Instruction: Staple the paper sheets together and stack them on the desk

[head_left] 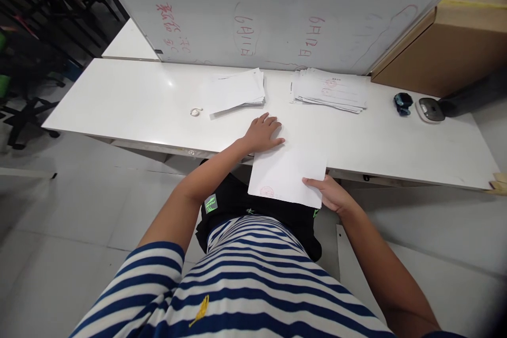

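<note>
Left hand (263, 133), spread, rests at the far left part of a paper (287, 169) overhanging the near edge of a desk (134, 97); right hand (335, 194) pinches its right edge. Left stack (237, 87) and right stack (336, 88) lie beyond, before a whiteboard (285, 5).

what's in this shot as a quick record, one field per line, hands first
left hand: palm down, fingers spread, at the paper's far left corner
right hand: holding the paper's right edge, thumb on top
paper: white, red stamp near left, overhanging the desk
behind: left stack, right stack
backdrop: whiteboard, red writing
far right: cardboard box
</note>
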The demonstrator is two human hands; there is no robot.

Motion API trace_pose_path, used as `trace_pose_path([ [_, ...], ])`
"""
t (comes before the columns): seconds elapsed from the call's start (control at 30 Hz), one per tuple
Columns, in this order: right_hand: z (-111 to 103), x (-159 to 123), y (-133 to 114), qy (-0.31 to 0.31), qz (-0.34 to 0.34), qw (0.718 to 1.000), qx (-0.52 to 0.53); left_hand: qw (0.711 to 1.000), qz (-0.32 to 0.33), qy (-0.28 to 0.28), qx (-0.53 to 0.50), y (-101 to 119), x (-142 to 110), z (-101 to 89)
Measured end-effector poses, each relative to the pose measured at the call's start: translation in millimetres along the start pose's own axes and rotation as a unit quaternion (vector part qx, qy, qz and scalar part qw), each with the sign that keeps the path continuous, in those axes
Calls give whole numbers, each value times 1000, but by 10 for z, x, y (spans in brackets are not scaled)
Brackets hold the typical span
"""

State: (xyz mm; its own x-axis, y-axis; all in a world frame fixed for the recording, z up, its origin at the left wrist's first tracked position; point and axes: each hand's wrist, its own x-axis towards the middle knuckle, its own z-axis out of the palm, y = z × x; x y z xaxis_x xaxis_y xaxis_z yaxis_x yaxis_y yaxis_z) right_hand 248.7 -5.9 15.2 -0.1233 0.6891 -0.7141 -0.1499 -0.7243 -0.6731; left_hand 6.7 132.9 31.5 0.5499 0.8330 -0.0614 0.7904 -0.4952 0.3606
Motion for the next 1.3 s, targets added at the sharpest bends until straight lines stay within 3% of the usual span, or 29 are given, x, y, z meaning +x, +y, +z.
trace_pose_path([
  [0.3, 22, -21, -13, 13, 4, 1000, 0, 999, 5, 5, 40, -22, 15, 32],
  [0.73, 38, 20, 22, 2, -3, 1000, 2, 998, 19, -51, 38, 3, 41, -92],
  [1.3, 17, 18, 41, 2, 1, 1000, 1, 998, 20, -32, 53, 6, 32, -64],
])
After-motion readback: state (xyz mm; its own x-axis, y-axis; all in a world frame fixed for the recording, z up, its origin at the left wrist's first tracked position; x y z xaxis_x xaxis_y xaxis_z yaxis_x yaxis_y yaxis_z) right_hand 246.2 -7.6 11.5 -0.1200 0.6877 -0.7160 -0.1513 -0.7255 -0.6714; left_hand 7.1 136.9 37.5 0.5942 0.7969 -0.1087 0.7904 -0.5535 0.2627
